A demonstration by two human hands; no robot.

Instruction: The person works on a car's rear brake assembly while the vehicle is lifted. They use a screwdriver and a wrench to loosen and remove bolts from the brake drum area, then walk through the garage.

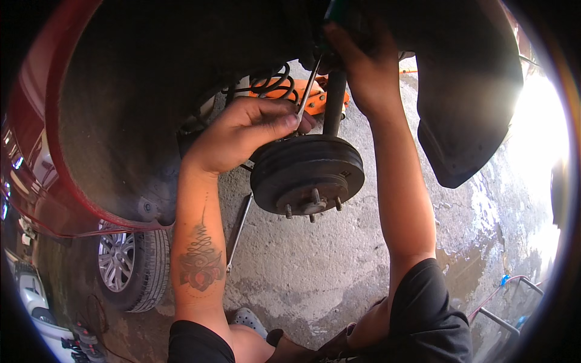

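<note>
We have the slim metal tool (311, 85) slanting down beyond the brake drum (305, 172), just left of the dark strut (334, 109), its lower end lost among our fingers; our left hand (242, 128) pinches the shaft there between thumb and fingers, while our right hand (370, 69), higher up in the wheel well's shadow, looks closed around the green handle (334, 13), though we cannot tell how tightly. To do this well, we should let the left hand guide the tip, push along the shaft's line, and keep our knuckles off the drum's edge and the coil spring (278, 83). Beyond the strut stands an orange jack (315, 100); farther out, a wheel (130, 263) rests on the floor, so checking the support first seems wise
</note>
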